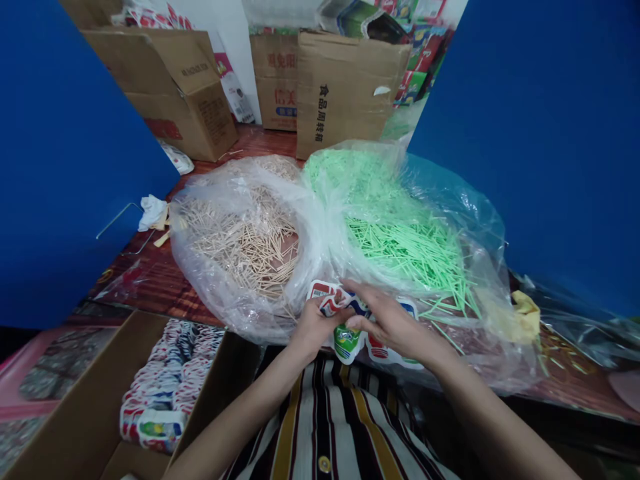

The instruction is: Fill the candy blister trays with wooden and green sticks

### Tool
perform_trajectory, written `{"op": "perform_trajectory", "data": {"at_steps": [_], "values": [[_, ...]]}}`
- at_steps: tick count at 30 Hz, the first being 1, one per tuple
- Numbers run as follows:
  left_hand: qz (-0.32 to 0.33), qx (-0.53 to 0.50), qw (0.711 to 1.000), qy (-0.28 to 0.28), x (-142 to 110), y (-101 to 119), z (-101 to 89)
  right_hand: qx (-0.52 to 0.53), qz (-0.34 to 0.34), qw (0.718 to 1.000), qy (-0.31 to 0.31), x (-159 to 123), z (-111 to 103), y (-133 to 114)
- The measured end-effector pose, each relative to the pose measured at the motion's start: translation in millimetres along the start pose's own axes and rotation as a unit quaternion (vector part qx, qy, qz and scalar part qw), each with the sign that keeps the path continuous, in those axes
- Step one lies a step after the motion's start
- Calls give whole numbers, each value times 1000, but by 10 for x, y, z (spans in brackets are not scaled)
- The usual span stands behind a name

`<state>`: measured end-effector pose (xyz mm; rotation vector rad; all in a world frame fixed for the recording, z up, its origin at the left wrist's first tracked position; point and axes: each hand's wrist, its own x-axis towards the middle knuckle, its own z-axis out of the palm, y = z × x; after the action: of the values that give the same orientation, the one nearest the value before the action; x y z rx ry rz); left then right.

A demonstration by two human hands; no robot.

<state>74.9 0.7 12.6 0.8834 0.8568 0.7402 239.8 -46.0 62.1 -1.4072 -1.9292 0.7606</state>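
Note:
In front of my body, my left hand (pixel 315 327) is closed, its thumb and fingers pinching a flat bottle-shaped printed packet (pixel 346 343) with a green front. From the other side my right hand (pixel 393 323) meets it, index finger and thumb bent about the packet's upper part. A red-and-white packet (pixel 324 289) shows just above my left fingers. More bottle-shaped packets lie partly under my right hand, among them a red one (pixel 377 348). Beyond my hands stand clear plastic bags, one with tan sticks (pixel 265 247), one with bright green sticks (pixel 405 240).
At lower left, an open cardboard box (pixel 65 417) holds rows of stacked printed packets (pixel 163 380). Cardboard cartons (pixel 350 90) stand at the back of the reddish wooden table (pixel 187 283). Blue panels (pixel 540 133) rise on both sides. Crumpled yellowish paper (pixel 525 317) lies at right.

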Motion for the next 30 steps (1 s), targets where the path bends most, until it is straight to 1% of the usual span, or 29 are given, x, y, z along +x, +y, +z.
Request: {"op": "perform_trajectory", "data": {"at_steps": [1,4,5,7,8,9,12,16,20,22,24,25,28,30], "values": [[-3,1,1000,3,-3,4,11,3,-4,1000,15,-6,17,-26],[-21,-29,999,-1,-15,30,25,35,-25,990,134,-18,-9,-17],[-20,-35,999,-1,-19,42,23,26,-37,988,149,-23,-25,4],[-11,-35,999,4,-26,67,17,-20,-61,990,127,-37,-40,47],[-8,-31,999,8,-29,77,14,-40,-64,991,109,-45,-40,62],[-9,-29,999,9,-33,86,12,-47,-62,991,106,-52,-35,71],[-13,-32,999,-4,-40,95,14,-30,-37,989,143,-64,-9,75],[-1,-34,999,-1,-32,90,14,-41,-57,991,111,-69,44,115],[-1,-41,999,4,-19,106,1,-13,-21,984,177,-95,99,172],[-2,-38,999,3,-21,120,-4,-17,-25,985,170,-103,110,169],[-5,-44,999,3,-25,128,-7,-37,-51,985,158,-104,118,153],[-5,-49,999,4,-27,127,-7,-44,-58,984,162,-103,123,147],[5,-52,999,10,-25,110,-3,-34,-52,983,174,-101,141,152],[9,-51,999,11,-22,86,1,-26,-52,986,159,-103,143,169]]}}
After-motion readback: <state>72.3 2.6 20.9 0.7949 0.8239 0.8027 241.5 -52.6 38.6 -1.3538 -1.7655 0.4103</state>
